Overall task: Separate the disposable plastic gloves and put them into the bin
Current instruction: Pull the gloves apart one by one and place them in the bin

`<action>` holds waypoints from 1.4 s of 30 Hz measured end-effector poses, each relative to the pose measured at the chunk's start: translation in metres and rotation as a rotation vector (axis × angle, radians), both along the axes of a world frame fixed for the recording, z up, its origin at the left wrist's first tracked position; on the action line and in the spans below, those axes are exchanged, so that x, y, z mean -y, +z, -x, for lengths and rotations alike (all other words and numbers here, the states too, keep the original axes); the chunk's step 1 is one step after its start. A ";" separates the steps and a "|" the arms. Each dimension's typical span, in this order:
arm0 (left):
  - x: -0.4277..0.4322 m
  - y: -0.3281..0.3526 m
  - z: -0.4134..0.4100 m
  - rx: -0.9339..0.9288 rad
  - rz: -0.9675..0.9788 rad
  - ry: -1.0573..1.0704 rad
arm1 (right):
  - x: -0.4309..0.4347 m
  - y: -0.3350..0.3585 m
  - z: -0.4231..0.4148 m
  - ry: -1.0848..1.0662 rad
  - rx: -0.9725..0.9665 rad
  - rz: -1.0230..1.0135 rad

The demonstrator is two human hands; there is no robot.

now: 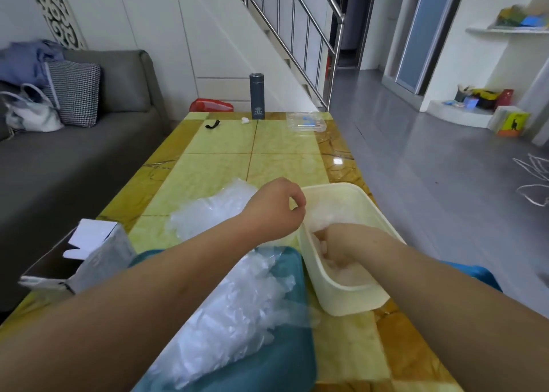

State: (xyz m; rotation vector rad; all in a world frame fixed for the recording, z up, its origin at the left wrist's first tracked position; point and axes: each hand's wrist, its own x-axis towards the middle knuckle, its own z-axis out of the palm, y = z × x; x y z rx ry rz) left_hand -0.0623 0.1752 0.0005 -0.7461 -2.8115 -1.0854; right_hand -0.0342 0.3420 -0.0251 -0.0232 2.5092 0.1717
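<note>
While within bin [353,300] rim, right hand [337,244]

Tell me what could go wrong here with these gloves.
The cream rectangular plastic bin sits near the right edge of the yellow table; the right hand reaching inside might tip it off.
The left forearm crosses the loose pile of clear plastic gloves and could sweep some off the teal tray.

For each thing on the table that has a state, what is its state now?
Bin: upright, open top, partly filled.
Glove pile: heaped on teal tray, outside the bin.
Cardboard box: flaps open.
Flask: upright, capped.
Left hand: fingers curled above bin rim, grip unclear.
Right hand: down inside the bin.
</note>
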 end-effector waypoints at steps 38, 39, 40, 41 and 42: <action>0.174 -0.099 -0.144 -0.133 0.055 0.292 | 0.124 -0.038 -0.127 0.219 -0.535 0.612; 0.177 -0.098 -0.146 -0.133 0.036 0.282 | 0.128 -0.036 -0.129 0.272 -0.560 0.639; 0.179 -0.097 -0.148 -0.124 0.020 0.268 | 0.132 -0.035 -0.131 0.306 -0.588 0.669; 0.181 -0.095 -0.151 -0.110 0.001 0.249 | 0.136 -0.035 -0.133 0.323 -0.620 0.702; 0.181 -0.095 -0.153 -0.094 -0.029 0.226 | 0.137 -0.036 -0.134 0.319 -0.671 0.732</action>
